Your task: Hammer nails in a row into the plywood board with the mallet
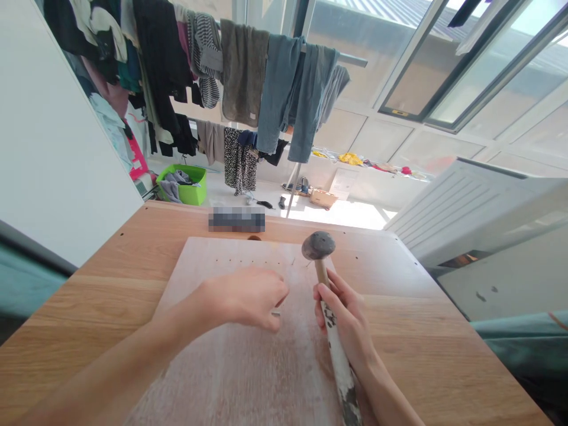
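My right hand is wrapped round the paint-flecked wooden handle of a hammer, whose round dark head is raised above a pale wooden board. My left hand rests on the board beside it, fingers pinched on a small nail. A row of small nails or holes runs across the far part of the board. The board lies on a light wooden table.
Beyond the table, clothes and towels hang on a drying rack. A green basket of laundry stands on the floor at the left. A white slatted panel leans at the right. Large windows fill the upper right.
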`<state>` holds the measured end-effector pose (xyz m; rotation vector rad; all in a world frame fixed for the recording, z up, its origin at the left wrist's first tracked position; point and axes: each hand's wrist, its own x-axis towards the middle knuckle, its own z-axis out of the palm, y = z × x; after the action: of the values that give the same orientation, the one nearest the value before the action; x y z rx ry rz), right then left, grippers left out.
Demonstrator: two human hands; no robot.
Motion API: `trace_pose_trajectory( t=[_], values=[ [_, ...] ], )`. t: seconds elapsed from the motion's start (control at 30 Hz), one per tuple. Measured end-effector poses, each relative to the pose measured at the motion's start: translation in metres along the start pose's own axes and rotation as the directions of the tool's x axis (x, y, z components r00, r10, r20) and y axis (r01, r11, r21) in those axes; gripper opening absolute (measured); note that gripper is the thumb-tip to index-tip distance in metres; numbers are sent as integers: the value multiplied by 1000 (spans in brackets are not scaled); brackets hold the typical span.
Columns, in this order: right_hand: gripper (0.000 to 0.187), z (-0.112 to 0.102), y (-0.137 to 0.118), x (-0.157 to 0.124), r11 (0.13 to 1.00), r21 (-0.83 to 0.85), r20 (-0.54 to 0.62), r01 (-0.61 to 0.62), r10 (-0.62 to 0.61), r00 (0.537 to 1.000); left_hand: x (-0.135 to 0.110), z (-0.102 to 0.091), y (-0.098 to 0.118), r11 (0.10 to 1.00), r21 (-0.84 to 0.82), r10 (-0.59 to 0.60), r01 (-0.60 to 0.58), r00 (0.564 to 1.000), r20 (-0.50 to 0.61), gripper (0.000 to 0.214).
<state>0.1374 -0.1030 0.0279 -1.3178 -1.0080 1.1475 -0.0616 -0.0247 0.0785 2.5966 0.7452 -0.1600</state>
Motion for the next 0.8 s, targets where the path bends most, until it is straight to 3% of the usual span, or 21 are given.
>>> trace_pose_trajectory(
  t=[0.1, 0.2, 0.3, 0.4, 0.5, 0.6, 0.7, 0.8],
  values=[
    [46, 0, 0, 0, 1000, -21, -17, -3, 3, 1000, 6, 16, 11, 997, 76, -12, 11, 1000, 6, 6],
    [44, 0, -2, 0, 1000, -26, -25, -8, 7, 1000, 10, 24, 14, 998, 59, -3, 7, 997, -75, 18],
    [46, 1, -3, -1, 1000, -29, -29, -3, 2, 1000, 13, 23, 4, 997, -35, 61, -70, 976, -210, 25],
    [48, 1, -4, -1, 999, -40, -31, 0, -1, 1000, 19, 17, -20, 958, -243, 65, -151, 943, -327, 16],
    [47, 1, -3, -2, 999, -39, -21, 3, -4, 1000, 29, 20, -48, 831, -534, -67, -155, 925, -373, 5],
    [44, 0, -3, -1, 999, -40, -11, 5, -6, 1000, 38, 29, -67, 682, -716, -270, -148, 859, -435, 16],
    [42, 0, -3, -1, 999, -40, 3, 14, -14, 1000, 41, 37, -71, 718, -679, -319, -154, 794, -518, 30],
    [43, -1, -2, 0, 999, -32, 13, 12, -12, 1000, 42, 40, -68, 794, -591, -290, -142, 767, -573, 25]
  ],
)
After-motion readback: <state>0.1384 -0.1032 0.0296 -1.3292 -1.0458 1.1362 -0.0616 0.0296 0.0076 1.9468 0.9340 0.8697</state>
